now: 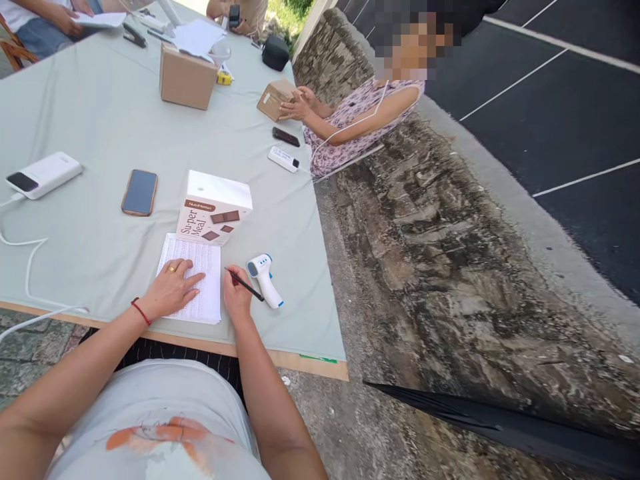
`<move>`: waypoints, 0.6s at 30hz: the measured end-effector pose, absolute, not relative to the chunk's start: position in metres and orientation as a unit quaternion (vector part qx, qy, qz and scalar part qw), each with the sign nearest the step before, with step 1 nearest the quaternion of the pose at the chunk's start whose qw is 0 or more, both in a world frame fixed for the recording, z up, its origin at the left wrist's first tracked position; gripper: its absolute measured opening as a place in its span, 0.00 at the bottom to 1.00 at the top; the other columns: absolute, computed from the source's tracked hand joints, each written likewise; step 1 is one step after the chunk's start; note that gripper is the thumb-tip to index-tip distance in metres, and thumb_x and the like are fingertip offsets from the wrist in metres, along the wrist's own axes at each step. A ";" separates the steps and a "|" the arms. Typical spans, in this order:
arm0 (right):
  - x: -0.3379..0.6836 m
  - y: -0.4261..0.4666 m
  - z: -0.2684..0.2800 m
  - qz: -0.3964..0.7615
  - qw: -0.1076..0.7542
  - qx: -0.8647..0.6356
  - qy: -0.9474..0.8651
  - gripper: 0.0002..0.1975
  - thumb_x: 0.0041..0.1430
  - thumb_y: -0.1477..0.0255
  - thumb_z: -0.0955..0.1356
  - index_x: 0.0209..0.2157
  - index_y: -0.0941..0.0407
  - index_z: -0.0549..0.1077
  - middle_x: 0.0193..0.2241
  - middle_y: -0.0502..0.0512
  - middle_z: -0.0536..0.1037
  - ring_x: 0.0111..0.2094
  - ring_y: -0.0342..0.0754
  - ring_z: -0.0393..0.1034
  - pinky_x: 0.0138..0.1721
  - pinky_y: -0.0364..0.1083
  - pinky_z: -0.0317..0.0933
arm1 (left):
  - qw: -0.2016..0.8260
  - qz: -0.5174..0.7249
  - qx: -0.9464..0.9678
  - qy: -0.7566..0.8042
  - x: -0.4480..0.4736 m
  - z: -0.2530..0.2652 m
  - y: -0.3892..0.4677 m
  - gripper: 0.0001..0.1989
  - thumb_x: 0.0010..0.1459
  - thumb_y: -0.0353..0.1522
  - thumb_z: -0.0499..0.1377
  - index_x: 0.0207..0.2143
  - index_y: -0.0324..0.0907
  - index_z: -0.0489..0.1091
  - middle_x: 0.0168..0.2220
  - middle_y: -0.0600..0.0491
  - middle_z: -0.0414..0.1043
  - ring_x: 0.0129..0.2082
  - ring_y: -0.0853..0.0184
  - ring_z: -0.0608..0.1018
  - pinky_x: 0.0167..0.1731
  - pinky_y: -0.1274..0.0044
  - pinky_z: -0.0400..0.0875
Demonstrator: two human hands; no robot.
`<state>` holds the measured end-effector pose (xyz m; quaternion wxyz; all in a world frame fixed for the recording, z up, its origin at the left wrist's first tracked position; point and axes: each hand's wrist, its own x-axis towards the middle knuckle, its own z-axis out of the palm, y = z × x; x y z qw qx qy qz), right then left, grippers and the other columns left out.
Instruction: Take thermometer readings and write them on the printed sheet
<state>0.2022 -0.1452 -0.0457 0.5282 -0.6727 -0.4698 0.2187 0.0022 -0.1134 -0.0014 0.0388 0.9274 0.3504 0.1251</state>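
Note:
My left hand point(176, 288) lies flat with fingers spread on a sheet of paper point(205, 310) covered in small dark lines of print or writing. Just right of the sheet, my right hand point(237, 291) is closed around a slim black pen point(249, 286), its side resting on the tablecloth. Beyond the paper's far edge stands a white and brown "Super Meal" box point(215, 207) with chocolate pieces printed on it. A white and blue infrared thermometer point(266, 280) lies to the right of my right hand, close to the pen's end.
A phone point(139, 193) and a white power bank point(45, 175) with a cable are on the left. Farther off stands a cardboard box point(187, 77) with papers on top. A person at the right holds a smaller carton point(277, 100); others sit at the far end.

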 end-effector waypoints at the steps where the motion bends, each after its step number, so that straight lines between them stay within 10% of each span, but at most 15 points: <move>1: 0.210 -0.144 -0.046 0.195 0.515 -0.671 -0.497 0.13 0.62 0.64 0.62 0.40 0.55 0.75 0.35 0.55 0.76 0.37 0.50 0.70 0.42 0.50 0.67 | 0.043 0.126 0.927 0.352 0.002 -0.001 -0.114 0.19 0.67 0.36 0.56 0.58 0.44 0.71 0.54 0.39 0.65 0.52 0.51 0.69 0.54 0.59 0.66; 12: 0.259 -0.139 -0.046 0.051 0.358 -0.584 -0.727 0.24 0.65 0.80 0.56 0.56 0.55 0.74 0.46 0.64 0.75 0.48 0.54 0.71 0.52 0.56 0.69 | 0.111 0.142 0.915 0.360 -0.004 -0.003 -0.108 0.19 0.65 0.36 0.56 0.56 0.39 0.70 0.54 0.38 0.67 0.54 0.51 0.70 0.56 0.56 0.67; 18: 0.270 -0.172 -0.030 -0.013 0.434 -0.630 -0.644 0.18 0.67 0.71 0.60 0.52 0.54 0.76 0.46 0.63 0.77 0.50 0.55 0.72 0.54 0.57 0.69 | 0.088 0.242 0.903 0.343 0.028 0.123 -0.159 0.26 0.68 0.37 0.51 0.65 0.37 0.57 0.56 0.37 0.67 0.57 0.48 0.71 0.56 0.53 0.68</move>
